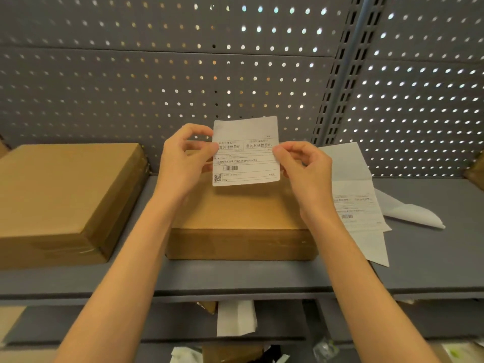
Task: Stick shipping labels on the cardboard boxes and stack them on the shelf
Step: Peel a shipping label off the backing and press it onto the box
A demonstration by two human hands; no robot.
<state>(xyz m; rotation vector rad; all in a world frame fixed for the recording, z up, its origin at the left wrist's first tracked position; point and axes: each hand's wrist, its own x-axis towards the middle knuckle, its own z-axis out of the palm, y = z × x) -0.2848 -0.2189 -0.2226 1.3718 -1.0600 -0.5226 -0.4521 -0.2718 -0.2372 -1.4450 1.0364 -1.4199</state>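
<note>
A grey perforated back panel (183, 61) fills the upper frame, w/ a slotted upright (343, 74) running down at right. Below it the grey shelf (419, 252) spans the full width. At left of frame sits a large taped cardboard box (60, 203), apparently unlabelled on top. At centre, a flatter cardboard box (241, 226) lies directly under the hands, top face bare. Right of centre, a strip of label sheets (353, 200) lies on the shelf touching or just beside that box, and a crumpled backing sheet (408, 213) lies further right. More paper and cardboard show on lower shelves at bottom centre, too cluttered to tell apart. Held up above the centre box is one shipping label (245, 153), print facing the camera. Left hand (183, 158) pinches its left edge w/ thumb and fingertips; right hand (301, 163) pinches the right edge the same way, other fingers curled. Whether the backing is off yet can't be told. Risks, as judged: the label may curl and stick to itself or to fingers if peeled carelessly; lowered crooked, it'd go on skewed or wrinkled; pressed from one edge too fast, bubbles could be trapped.
</note>
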